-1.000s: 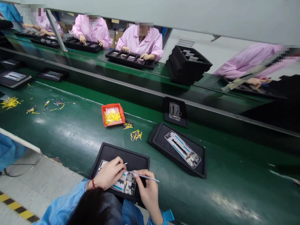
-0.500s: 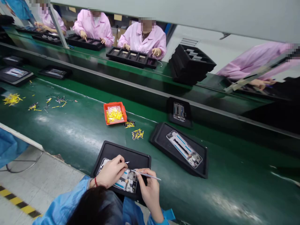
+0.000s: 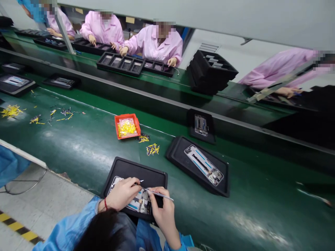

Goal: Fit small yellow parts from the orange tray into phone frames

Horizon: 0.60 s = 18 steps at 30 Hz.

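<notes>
At lower centre, a metal tool (image 3: 164,196) is being pinched in the right hand (image 3: 163,208) over an opened phone (image 3: 142,203) on a black tray (image 3: 138,169), the left hand (image 3: 123,192) being held curled there, its grip unclear.

a long green bench (image 3: 209,212) slants across the room, its smooth top catching pale patches of light. behind it, a grey rail (image 3: 146,94) runs lengthwise, and a second green bench (image 3: 86,62) lies beyond. a slanting metal post (image 3: 65,33) stands at the left, below a wide grey panel (image 3: 209,19) across the top. farther back is a white wall (image 3: 230,52) with a slatted vent (image 3: 209,47). at lower left, the grey floor (image 3: 54,205) carries black and yellow striped tape (image 3: 19,226).
</notes>
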### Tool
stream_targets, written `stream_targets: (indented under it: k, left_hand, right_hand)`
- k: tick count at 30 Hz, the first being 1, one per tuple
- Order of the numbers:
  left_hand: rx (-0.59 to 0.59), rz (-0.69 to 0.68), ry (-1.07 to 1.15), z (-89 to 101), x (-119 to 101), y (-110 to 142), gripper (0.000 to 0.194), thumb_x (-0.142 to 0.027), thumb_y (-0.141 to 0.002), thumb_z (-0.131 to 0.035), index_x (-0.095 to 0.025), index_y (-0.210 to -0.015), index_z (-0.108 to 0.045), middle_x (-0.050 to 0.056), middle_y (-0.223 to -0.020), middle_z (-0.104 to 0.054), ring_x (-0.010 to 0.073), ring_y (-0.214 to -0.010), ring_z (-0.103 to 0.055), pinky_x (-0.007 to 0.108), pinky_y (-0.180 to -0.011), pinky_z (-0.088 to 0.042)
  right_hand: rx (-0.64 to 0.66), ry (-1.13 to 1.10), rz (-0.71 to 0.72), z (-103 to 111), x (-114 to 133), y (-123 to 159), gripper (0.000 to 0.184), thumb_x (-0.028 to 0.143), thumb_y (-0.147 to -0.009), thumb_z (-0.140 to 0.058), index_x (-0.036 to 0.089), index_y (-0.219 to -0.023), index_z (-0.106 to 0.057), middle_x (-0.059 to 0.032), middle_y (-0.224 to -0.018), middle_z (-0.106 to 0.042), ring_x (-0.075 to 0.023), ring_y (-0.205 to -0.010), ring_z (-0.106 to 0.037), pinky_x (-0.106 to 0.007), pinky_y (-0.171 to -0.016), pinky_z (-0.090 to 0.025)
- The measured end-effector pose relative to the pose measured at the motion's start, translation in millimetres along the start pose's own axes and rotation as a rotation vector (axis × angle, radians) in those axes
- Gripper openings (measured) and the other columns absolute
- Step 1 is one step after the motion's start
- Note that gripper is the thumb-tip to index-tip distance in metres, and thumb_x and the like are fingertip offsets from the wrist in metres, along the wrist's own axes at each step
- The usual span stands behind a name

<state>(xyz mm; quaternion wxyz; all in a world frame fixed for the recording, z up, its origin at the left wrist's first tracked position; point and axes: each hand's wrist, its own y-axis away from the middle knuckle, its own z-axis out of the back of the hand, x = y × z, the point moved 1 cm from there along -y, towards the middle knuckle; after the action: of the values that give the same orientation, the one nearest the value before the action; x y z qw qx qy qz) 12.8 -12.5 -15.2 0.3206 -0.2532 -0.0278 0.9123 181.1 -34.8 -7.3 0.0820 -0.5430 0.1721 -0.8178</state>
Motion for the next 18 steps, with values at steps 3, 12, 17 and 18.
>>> stream_targets:
  k: [3, 12, 17, 18]
  left_hand:
    - [-0.024, -0.05, -0.107, -1.1, -1.4, 3.1, 0.021, -0.013, -0.095, -0.042, -0.018, -0.09, -0.062, 0.004, -0.091, -0.063, 0.0145, -0.076, -0.06, 0.023, -0.066, -0.049]
    - [-0.007, -0.118, -0.166, -2.0, -2.5, 6.2, 0.018, -0.012, -0.096, -0.042, -0.016, -0.1, -0.059, 0.008, -0.096, -0.065, 0.0175, -0.08, -0.059, 0.027, -0.068, -0.05]
    - [0.0, -0.076, -0.159, 0.3, -6.0, 4.6, 0.022, -0.023, -0.098, -0.039, -0.016, -0.1, -0.059, 0.008, -0.097, -0.064, 0.0185, -0.081, -0.059, 0.03, -0.071, -0.05]
    - [0.0, -0.07, -0.162, 1.1, -6.7, 4.2, 0.022, -0.026, -0.098, -0.04, -0.016, -0.101, -0.059, 0.009, -0.098, -0.064, 0.0193, -0.082, -0.059, 0.03, -0.071, -0.05]
  right_hand:
    - [-0.009, 0.01, 0.046, -2.0, 3.5, 0.1, 0.006, 0.023, -0.092, -0.055, 0.024, -0.087, -0.057, -0.002, -0.072, -0.065, -0.0186, -0.064, -0.066, -0.027, -0.057, -0.055]
    - [-0.02, -0.017, 0.021, -4.7, 1.4, 8.8, 0.007, 0.025, -0.094, -0.053, 0.024, -0.088, -0.057, -0.0034, -0.075, -0.064, -0.0197, -0.068, -0.065, -0.03, -0.06, -0.055]
    - [0.073, -0.023, -0.08, -4.0, -6.1, 9.4, 0.016, 0.033, -0.095, -0.05, 0.023, -0.089, -0.061, -0.0058, -0.079, -0.066, -0.0219, -0.073, -0.064, -0.033, -0.064, -0.054]
    - [0.093, -0.017, -0.095, -3.6, -6.7, 9.4, 0.017, 0.034, -0.095, -0.05, 0.023, -0.089, -0.062, -0.006, -0.08, -0.066, -0.0223, -0.074, -0.064, -0.033, -0.065, -0.054]
